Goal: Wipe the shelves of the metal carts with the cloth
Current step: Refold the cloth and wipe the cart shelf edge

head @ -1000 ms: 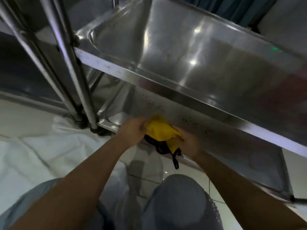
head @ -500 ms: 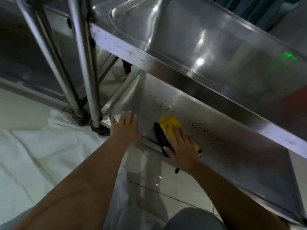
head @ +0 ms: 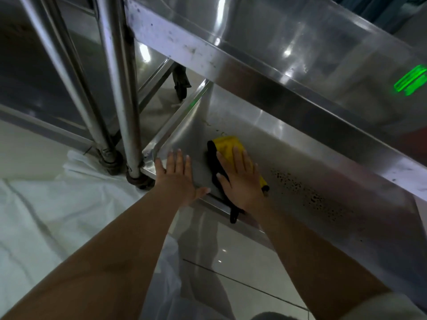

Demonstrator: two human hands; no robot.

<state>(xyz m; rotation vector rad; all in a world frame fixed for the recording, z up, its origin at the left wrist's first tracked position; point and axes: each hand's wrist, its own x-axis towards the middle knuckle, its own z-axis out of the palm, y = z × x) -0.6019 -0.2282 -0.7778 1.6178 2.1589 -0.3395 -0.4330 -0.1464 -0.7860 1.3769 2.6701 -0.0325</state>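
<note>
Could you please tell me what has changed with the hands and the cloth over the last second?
Both hands let go of the bunched yellow and black cloth. The right hand now presses it flat on the lower steel cart shelf and has slid it left, past the dark specks. The left hand moved to rest flat by the shelf's corner. The specks to its right remain.

Most of the cloth (head: 227, 145) lies hidden under the right hand (head: 240, 179), so only its yellow far end, a black edge on the left and a dangling black strap show, and its full shape cannot be told. The upper shelf (head: 265, 65) covers the back of the lower shelf (head: 300, 162), and both shelves run out of the picture at the right edge, where a green glare (head: 411, 80) is too smeared to read. The cart posts (head: 120, 88) are cut off at the top, and a dark caster (head: 181, 83) behind them is only partly seen.
</note>
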